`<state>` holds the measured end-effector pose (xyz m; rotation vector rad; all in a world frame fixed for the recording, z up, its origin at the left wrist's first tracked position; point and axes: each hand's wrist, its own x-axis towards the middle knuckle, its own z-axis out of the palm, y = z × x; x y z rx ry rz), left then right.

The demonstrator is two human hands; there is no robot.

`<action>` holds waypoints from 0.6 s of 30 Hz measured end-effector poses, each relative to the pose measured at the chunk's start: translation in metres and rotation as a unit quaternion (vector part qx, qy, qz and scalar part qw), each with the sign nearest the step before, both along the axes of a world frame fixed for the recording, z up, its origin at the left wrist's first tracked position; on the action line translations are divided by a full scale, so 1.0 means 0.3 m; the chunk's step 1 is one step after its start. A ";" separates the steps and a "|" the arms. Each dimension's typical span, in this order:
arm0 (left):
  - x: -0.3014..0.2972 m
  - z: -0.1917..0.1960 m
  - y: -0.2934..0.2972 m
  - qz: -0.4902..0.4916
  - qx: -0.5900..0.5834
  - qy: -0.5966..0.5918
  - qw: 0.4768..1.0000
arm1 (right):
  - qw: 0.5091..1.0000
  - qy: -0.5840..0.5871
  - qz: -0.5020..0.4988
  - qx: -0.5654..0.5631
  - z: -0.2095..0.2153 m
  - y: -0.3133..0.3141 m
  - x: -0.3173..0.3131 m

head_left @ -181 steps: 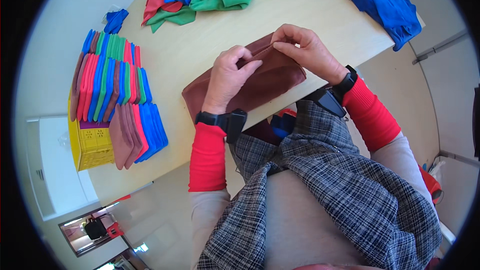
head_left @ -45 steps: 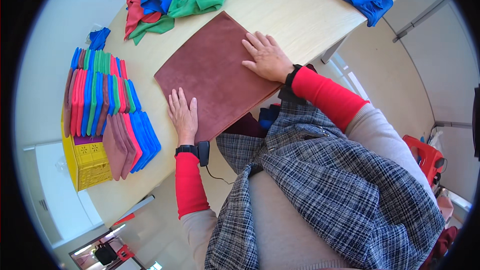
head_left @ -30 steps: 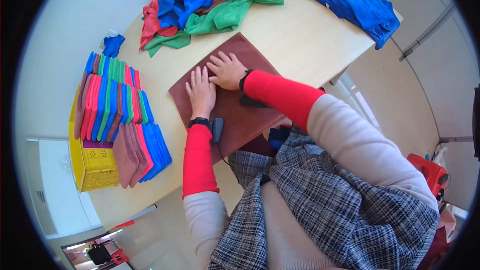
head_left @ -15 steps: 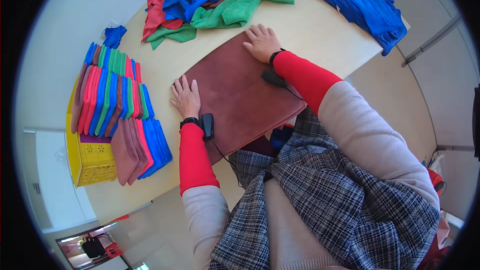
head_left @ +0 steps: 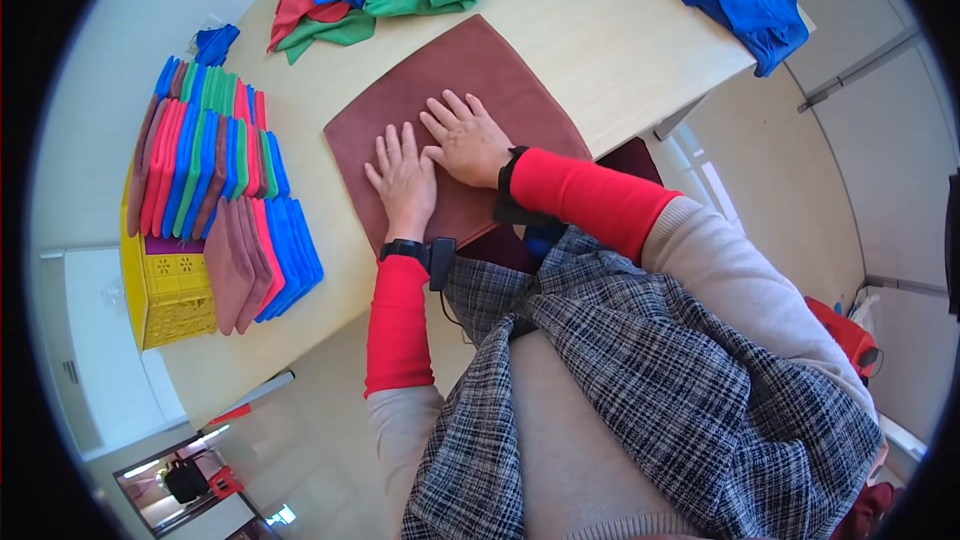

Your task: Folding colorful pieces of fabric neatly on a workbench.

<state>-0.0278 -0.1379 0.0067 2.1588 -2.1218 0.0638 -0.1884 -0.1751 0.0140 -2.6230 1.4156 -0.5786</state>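
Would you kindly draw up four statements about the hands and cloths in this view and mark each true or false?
1. The left hand and right hand both rest on a brown cloth. True.
2. Both wrists are bare. False: each wears a black band.
3. A yellow crate and folded cloths stand left of the hands. True.
4. The folded cloths are all blue. False: red, green and brown ones show too.

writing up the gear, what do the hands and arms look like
The left hand and right hand are ungloved. Each has a black wrist strap with a black box; a thin dark cable hangs by the left. Red cuffs meet pale grey sleeves.
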 end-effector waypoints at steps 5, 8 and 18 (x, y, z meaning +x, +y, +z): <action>0.071 -0.005 0.057 0.059 0.009 -0.004 0.998 | 0.999 0.034 -0.012 -0.021 -0.021 -0.054 -0.105; 0.104 -0.001 0.082 0.081 0.001 0.000 0.997 | 0.997 0.049 -0.054 -0.030 -0.032 -0.087 -0.161; 0.186 0.001 0.205 0.145 -0.015 0.043 0.988 | 0.982 0.043 -0.184 -0.012 -0.047 -0.129 -0.305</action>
